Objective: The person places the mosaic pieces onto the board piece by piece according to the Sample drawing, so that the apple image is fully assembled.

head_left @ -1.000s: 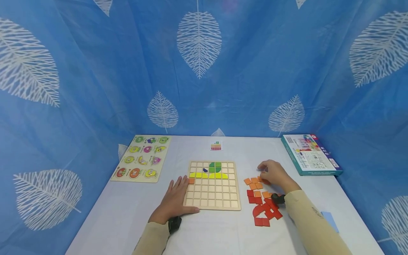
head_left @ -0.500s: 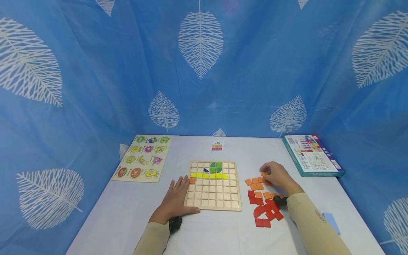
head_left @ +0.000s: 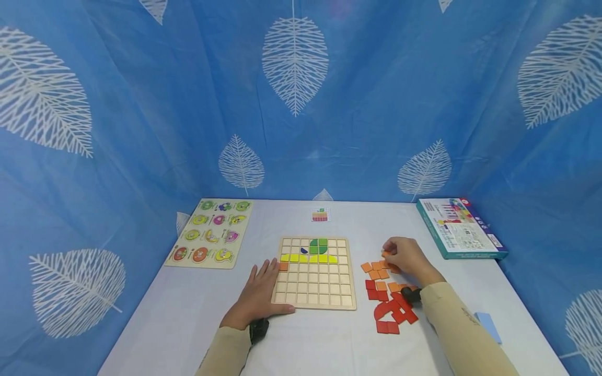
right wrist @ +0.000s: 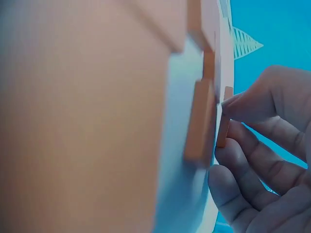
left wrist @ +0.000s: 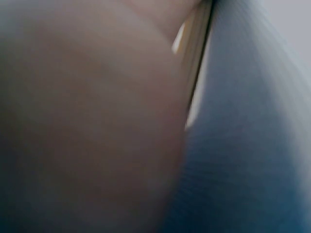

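My left hand point(head_left: 256, 295) rests along the left edge of a wooden grid board point(head_left: 312, 287), fingers spread straight and thumb at the front edge. In the board lie green pieces point(head_left: 318, 246), a dark blue piece point(head_left: 304, 250), a row of yellow pieces point(head_left: 308, 258) and one orange tile point(head_left: 283, 266) by my fingertips. Right of the board, my right hand point(head_left: 408, 256) pinches an orange square tile point(right wrist: 225, 121) between thumb and fingers, seen edge-on in the right wrist view. Loose orange tiles point(head_left: 374, 274) lie close under that hand. The left wrist view is mostly blurred palm.
Red pieces point(head_left: 390, 308) are scattered nearer the front, by my right sleeve. A small picture card point(head_left: 321, 215) lies behind the board. A fruit puzzle board point(head_left: 207, 235) lies at left, a game box point(head_left: 463, 230) at back right, a light blue piece point(head_left: 488, 327) at far right.
An orange tile has come into view between my right thumb and fingers, with only small shifts of that hand. My left hand stays in place on the board.
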A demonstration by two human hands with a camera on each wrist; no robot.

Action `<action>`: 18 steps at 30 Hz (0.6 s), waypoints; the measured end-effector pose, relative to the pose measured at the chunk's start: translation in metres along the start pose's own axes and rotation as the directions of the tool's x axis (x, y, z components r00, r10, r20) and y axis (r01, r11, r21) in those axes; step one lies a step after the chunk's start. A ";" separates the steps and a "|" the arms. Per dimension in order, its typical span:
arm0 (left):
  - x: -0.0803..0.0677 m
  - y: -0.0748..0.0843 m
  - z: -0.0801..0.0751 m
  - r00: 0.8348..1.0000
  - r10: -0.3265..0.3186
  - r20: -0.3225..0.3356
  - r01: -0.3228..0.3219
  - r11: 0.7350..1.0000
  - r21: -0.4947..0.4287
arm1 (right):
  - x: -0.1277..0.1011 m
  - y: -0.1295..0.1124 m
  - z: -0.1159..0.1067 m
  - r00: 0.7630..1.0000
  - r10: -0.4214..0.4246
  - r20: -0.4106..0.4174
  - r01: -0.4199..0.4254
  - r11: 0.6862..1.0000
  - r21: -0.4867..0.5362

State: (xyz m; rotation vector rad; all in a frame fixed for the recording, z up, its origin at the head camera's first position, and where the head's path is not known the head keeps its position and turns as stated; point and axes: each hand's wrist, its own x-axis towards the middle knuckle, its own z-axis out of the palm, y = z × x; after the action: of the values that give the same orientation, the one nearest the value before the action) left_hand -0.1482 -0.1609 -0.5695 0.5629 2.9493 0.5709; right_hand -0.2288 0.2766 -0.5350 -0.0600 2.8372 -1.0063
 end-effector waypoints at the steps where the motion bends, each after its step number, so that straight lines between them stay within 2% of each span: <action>1: 0.000 0.000 0.000 1.000 0.001 -0.003 -0.001 1.000 -0.004 | 0.001 -0.002 0.001 1.000 -0.013 -0.004 0.013 1.000 -0.001; 6: 0.001 0.000 -0.001 1.000 -0.008 0.006 0.008 1.000 0.003 | 0.008 -0.015 0.010 0.993 -0.111 -0.038 0.110 0.994 -0.007; 12: 0.002 -0.001 0.000 1.000 0.005 0.003 -0.005 1.000 -0.009 | 0.010 -0.032 0.028 0.969 -0.245 -0.039 0.244 0.970 -0.015; 18: 0.001 -0.001 0.000 1.000 0.000 -0.003 0.000 1.000 -0.006 | 0.011 -0.065 0.047 0.960 -0.279 0.009 0.279 0.960 -0.013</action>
State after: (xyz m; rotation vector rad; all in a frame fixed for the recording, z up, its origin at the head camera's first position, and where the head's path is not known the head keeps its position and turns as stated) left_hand -0.1496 -0.1609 -0.5702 0.5618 2.9498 0.5810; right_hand -0.2334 0.1959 -0.5315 -0.4774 2.8844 -1.0318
